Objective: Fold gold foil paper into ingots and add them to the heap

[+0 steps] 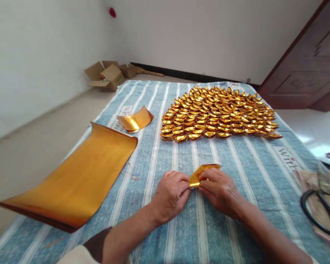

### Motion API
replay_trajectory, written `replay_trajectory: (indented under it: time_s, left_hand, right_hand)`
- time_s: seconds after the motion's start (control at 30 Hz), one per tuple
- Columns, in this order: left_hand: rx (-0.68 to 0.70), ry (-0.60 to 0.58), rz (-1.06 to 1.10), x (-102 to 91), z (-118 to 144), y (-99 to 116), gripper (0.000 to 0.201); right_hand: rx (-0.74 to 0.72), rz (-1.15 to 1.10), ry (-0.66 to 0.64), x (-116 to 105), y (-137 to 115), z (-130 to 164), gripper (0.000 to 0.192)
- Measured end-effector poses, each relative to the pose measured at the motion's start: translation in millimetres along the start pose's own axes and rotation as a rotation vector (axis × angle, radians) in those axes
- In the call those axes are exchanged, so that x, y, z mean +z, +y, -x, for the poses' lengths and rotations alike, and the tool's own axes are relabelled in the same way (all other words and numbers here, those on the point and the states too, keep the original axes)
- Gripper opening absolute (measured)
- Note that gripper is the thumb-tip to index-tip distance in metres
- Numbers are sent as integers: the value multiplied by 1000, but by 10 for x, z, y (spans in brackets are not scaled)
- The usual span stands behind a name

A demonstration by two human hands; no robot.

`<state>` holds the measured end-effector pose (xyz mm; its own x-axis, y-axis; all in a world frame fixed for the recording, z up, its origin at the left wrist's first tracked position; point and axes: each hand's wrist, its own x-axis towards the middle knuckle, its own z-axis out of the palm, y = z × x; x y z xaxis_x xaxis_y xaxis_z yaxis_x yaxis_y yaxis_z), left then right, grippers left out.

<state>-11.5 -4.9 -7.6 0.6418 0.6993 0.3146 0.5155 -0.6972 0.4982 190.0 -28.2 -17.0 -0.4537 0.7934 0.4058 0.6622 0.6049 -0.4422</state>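
Note:
Near the front middle of the table, a small sheet of gold foil paper (195, 178) is partly folded between my hands. My left hand (172, 192) pinches its left corner with bent fingers. Closed on its right side is my right hand (218, 187), whose fingers cover part of the sheet. The far edge of the paper stands up past my right fingers. Beyond my hands, many folded gold paper ingots (220, 113) stand in tight rows. A short stack of curled gold paper (136, 119) lies to the left of them.
A large curled stack of gold sheets (77, 176) covers the table's left side. Black-handled scissors (321, 211) lie at the right edge. Blue striped cloth (159, 154) covers the table, with thin gold scraps on it. An open cardboard box (107, 77) sits on the floor behind.

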Motion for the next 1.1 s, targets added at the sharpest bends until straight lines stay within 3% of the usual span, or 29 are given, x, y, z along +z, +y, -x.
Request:
replay_trajectory:
  time_s: [0.17, 0.33, 0.47, 0.57, 0.67, 0.83, 1.1]
  left_hand:
    - [-130, 65, 2, 27, 20, 19, 10]
    - [-168, 139, -42, 54, 18, 3, 14]
    - [-124, 211, -174, 30, 27, 93, 9]
    - [29, 240, -204, 31, 95, 238, 9]
    - [173, 193, -214, 80, 204, 374, 19]
    - [101, 21, -298, 169, 328, 443, 38]
    - [40, -64, -293, 182, 334, 406, 48]
  right_hand:
    - [126, -136, 3, -1, 18, -32, 25]
    - [215, -117, 49, 59, -16, -26, 26]
    - [231, -69, 70, 92, -30, -15, 25]
    - [241, -65, 73, 105, -32, -12, 25]
    - [241, -64, 79, 106, -38, -12, 25]
    - [245, -61, 85, 101, -55, -13, 24]
    - [274, -65, 103, 122, -66, -8, 23]
